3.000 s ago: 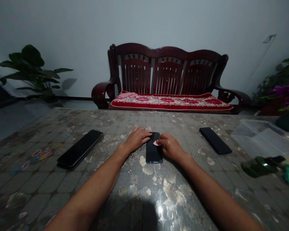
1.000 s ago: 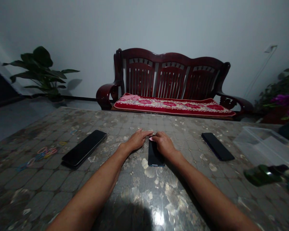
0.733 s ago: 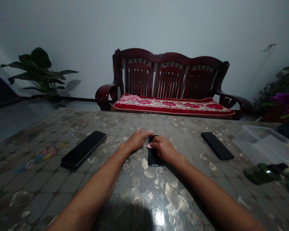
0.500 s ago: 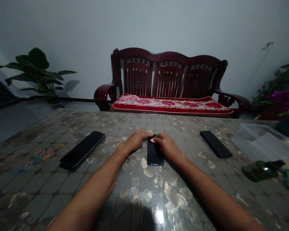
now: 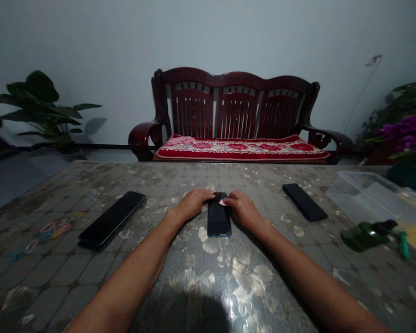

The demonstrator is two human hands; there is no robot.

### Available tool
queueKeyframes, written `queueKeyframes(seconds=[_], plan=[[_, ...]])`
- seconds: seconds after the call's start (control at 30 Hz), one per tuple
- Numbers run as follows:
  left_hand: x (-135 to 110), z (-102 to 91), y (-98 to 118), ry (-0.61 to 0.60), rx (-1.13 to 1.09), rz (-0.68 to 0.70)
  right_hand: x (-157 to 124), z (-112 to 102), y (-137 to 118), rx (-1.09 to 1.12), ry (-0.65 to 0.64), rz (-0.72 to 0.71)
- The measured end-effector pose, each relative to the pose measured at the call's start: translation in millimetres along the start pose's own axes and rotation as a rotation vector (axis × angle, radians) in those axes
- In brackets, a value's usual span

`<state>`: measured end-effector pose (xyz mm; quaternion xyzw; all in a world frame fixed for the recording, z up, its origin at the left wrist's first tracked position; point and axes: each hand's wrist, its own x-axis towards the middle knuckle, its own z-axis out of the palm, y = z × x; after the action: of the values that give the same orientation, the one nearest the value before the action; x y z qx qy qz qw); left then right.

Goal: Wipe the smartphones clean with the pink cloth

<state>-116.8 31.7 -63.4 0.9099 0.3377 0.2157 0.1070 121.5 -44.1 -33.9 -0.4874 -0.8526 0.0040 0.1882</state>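
Note:
A dark smartphone [image 5: 219,223] lies flat on the table in front of me, its screen up. My left hand [image 5: 194,202] rests at its upper left, fingers stretched out with the tips touching the phone's edge. Between the fingertips of my right hand [image 5: 241,206] is a small pink piece [image 5: 223,202], perhaps cloth, held against the upper part of the screen. Its material is too small to make out.
Left of me lie a larger dark phone-like slab [image 5: 113,218] and several coloured rubber bands [image 5: 53,230]. To the right are another dark phone [image 5: 304,201], a clear plastic box [image 5: 358,189] and a green bottle [image 5: 364,237]. A wooden bench [image 5: 241,81] stands beyond the table [image 5: 180,273].
The whole view has shifted slightly. My right hand with the pink piece has moved a little to the right across the screen; my left hand stays at the phone's upper left.

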Motion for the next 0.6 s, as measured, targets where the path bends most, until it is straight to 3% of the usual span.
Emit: queueKeyframes(seconds=[0.33,0.6], plan=[[1,-0.5,2,-0.01,-0.044,-0.014,-21,-9,-1,0.13,-0.01,-0.216],[2,-2.0,5,-0.026,-0.031,-0.038,-12,5,5,0.062,0.086,-0.073]])
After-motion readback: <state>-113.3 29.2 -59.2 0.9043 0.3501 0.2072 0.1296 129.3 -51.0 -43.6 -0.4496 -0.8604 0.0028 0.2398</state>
